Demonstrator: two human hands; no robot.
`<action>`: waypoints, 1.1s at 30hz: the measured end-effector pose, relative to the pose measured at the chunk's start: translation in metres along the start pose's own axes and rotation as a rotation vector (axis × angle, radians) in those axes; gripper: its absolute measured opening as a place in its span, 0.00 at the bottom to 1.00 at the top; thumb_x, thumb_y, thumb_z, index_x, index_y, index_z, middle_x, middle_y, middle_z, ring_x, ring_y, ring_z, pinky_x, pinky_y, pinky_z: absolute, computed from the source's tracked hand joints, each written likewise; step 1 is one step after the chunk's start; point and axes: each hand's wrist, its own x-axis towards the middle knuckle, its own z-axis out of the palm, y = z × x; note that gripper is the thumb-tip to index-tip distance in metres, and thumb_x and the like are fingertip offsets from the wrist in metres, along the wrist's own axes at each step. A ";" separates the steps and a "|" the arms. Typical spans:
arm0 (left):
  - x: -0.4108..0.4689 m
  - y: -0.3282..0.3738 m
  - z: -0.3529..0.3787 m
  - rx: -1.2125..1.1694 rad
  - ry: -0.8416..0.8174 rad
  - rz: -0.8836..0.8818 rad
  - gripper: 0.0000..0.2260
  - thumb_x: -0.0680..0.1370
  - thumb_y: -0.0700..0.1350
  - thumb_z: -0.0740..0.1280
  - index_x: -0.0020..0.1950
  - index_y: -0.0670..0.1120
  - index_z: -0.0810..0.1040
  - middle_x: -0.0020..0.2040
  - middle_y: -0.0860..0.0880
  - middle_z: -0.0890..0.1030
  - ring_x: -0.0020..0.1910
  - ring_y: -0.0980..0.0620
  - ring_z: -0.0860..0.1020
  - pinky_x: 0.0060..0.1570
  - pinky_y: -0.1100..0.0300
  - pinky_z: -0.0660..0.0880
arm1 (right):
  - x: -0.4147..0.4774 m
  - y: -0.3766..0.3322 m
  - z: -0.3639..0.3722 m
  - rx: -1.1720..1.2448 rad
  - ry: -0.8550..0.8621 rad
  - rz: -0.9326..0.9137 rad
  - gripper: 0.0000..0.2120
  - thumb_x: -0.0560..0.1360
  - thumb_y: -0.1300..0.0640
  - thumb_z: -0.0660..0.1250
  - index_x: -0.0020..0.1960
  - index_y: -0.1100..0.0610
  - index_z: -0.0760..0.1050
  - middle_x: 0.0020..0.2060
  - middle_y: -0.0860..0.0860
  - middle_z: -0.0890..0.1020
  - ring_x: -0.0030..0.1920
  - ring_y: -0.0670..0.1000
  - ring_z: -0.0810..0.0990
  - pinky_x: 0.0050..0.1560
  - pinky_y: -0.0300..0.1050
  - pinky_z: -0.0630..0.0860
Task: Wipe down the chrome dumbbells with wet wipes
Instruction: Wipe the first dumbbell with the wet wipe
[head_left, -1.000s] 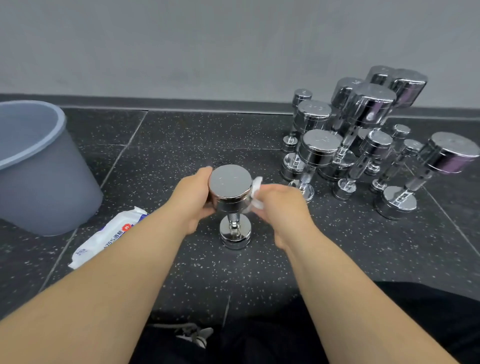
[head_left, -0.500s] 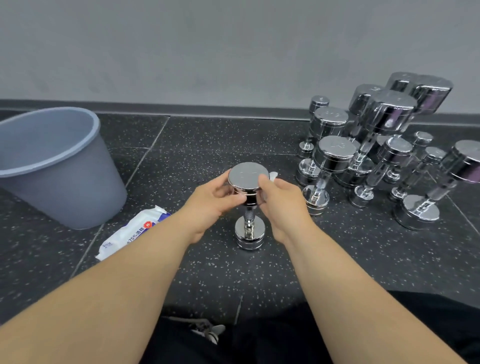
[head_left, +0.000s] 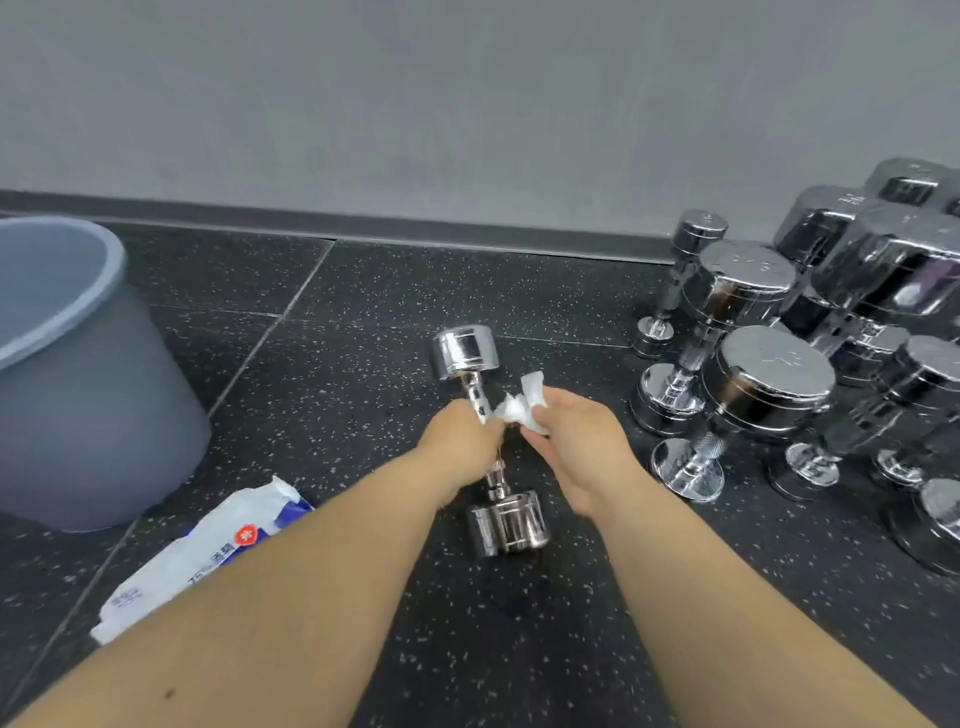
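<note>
Head camera looks down on a black speckled rubber floor (head_left: 363, 312) laid in big tiles, and a plain grey wall (head_left: 467, 104) with a dark baseboard (head_left: 467, 228) crosses the top of the frame. At the left edge stands a grey-blue plastic bucket (head_left: 93, 415), and just below it, lower left, lies a pack of wet wipes (head_left: 197, 566), partly hidden by the forearm. A cluster of chrome dumbbells (head_left: 769, 384) stands on end, crowding the right side. Now the hands: both bare forearms reach in from the bottom and meet at the centre. The left hand (head_left: 460, 441) is wrapped round the middle of the handle, knuckles up. The right hand (head_left: 576, 441) sits just beside it, fingers bunched and pinching a crumpled white wipe (head_left: 524, 405) right against the handle. And the small chrome dumbbell (head_left: 465, 353) itself, dead centre: its long axis runs almost straight up and down the frame, one head pointing up toward the wall and leaning a touch left, the other low between the wrists, blurred. Whether that lower head touches the floor, I cannot tell.
</note>
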 end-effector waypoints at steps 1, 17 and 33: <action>0.009 -0.006 0.003 0.022 0.009 -0.047 0.10 0.80 0.47 0.63 0.39 0.46 0.74 0.37 0.48 0.78 0.37 0.47 0.75 0.31 0.59 0.65 | 0.009 0.002 -0.001 -0.017 0.032 0.000 0.11 0.81 0.67 0.60 0.57 0.58 0.77 0.47 0.50 0.81 0.49 0.46 0.80 0.60 0.41 0.74; 0.009 -0.044 -0.015 -0.277 0.102 -0.297 0.07 0.77 0.46 0.66 0.45 0.42 0.77 0.38 0.45 0.79 0.34 0.49 0.76 0.37 0.58 0.77 | 0.041 0.029 0.024 -0.474 -0.083 -0.039 0.15 0.73 0.66 0.68 0.33 0.49 0.79 0.34 0.51 0.81 0.36 0.51 0.76 0.42 0.43 0.77; 0.024 -0.067 -0.043 -0.188 -0.285 -0.274 0.09 0.79 0.37 0.66 0.56 0.34 0.79 0.45 0.39 0.85 0.37 0.52 0.83 0.42 0.61 0.82 | 0.038 0.031 0.050 -0.800 -0.313 0.388 0.10 0.75 0.54 0.73 0.41 0.57 0.75 0.34 0.49 0.76 0.33 0.45 0.73 0.33 0.35 0.70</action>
